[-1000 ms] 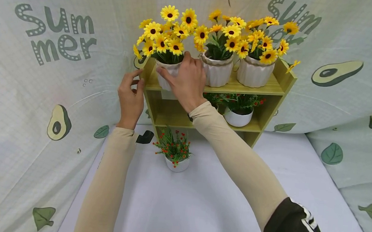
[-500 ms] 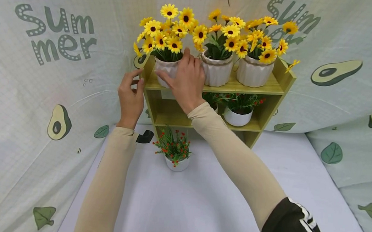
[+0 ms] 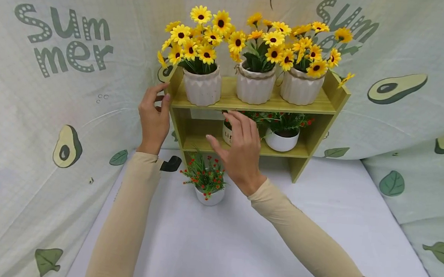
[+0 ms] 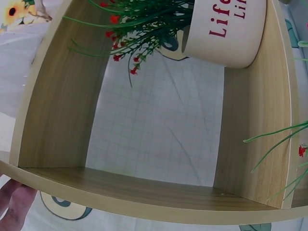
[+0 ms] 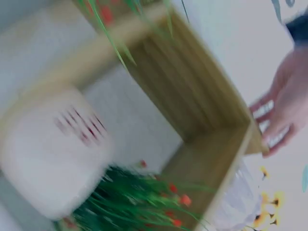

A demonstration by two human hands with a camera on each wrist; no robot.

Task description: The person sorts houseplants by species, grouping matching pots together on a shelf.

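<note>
My left hand (image 3: 154, 119) holds the upper left side of a two-tier wooden shelf (image 3: 205, 106), its fingertips at the panel's edge. In front of the lower tier, my right hand (image 3: 240, 152) is raised with fingers apart and nothing in them. Behind it, partly hidden, stands a lettered white pot (image 4: 231, 33) with a red-flowered plant. The left sunflower pot (image 3: 203, 88) sits upright on the top tier. Beside it are a middle sunflower pot (image 3: 255, 87) and a right sunflower pot (image 3: 301, 88).
A round white pot (image 3: 282, 141) with red flowers occupies the lower tier's right side. Another red-flowered plant in a white pot (image 3: 208, 196) stands on the white table (image 3: 215, 248), before the shelf's left leg. Patterned cloth (image 3: 71, 104) hangs behind and at both sides.
The right hand has let go of the left sunflower pot and moved down and right, off the top tier. The pot stays on the shelf. My left hand keeps its place.
</note>
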